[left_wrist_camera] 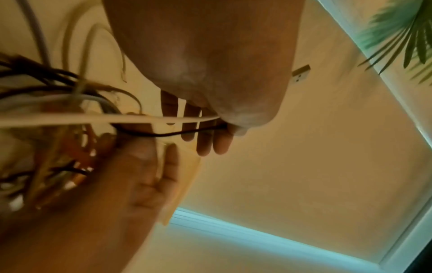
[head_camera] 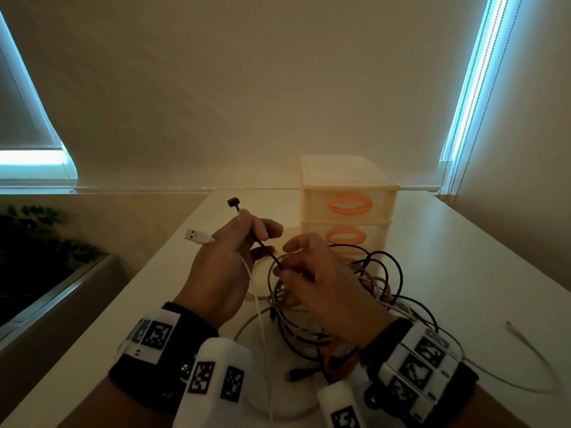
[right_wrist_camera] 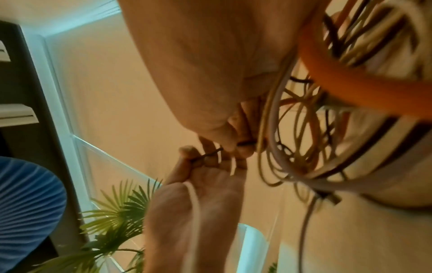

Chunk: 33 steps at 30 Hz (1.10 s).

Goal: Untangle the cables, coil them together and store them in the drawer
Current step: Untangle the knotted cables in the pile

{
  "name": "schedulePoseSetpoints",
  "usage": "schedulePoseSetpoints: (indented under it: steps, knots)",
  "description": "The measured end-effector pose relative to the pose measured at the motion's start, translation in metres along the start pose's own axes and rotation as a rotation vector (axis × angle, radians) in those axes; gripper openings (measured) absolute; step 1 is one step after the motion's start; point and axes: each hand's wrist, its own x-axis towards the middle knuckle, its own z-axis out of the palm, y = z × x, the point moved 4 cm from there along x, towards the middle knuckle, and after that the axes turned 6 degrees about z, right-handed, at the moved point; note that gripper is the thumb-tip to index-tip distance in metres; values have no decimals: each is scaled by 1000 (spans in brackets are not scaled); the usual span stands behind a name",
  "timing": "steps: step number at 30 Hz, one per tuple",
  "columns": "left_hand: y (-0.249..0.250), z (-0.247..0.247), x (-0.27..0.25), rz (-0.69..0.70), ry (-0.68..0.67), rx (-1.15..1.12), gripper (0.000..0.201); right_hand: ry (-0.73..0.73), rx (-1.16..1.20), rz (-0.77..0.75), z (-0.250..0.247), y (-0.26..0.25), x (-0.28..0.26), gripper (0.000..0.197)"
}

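Left hand (head_camera: 227,257) is gripping two ends — white USB cable (head_camera: 197,236) sticking out left, black cable (head_camera: 262,242) pinched near its plug. Right hand (head_camera: 312,273) is pinching the same black cable just beside the left, where it is entering the tangled bundle (head_camera: 355,291).

Judgement: feed the black lead out through the loops hand over hand, slowly — yanking is likely to tighten knots.

Bundle is lying on the table (head_camera: 463,273) under and right of the right hand; drawer unit (head_camera: 347,211) is standing just behind, drawers closed.
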Motion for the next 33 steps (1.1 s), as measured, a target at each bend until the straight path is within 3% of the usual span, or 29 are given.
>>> schedulePoseSetpoints:
  steps: [5, 8, 10, 20, 28, 30, 33]
  knots:
    - [19, -15, 9, -18, 80, -428, 45, 110, -344, -70, -27, 21, 7, 33]
    - [35, -20, 9, 46, 59, -527, 43, 207, -428, -88, -43, 25, 7, 27]
    - [42, -20, 9, 82, 47, -509, 42, 291, -391, -107, -56, 24, 7, 20]
    - [33, -38, 16, 62, 187, -455, 39, 549, -135, -74, -112, 17, -4, 19]
    - [37, -54, 19, 109, 301, -474, 35, 847, 278, 41, -145, 30, -10, 17]
    - [37, -51, 19, 97, 295, -472, 38, 844, 370, 107, -148, 36, -10, 15]
    - [31, -39, 16, 57, 246, -469, 40, 678, 120, 86, -137, 31, -7, 22]
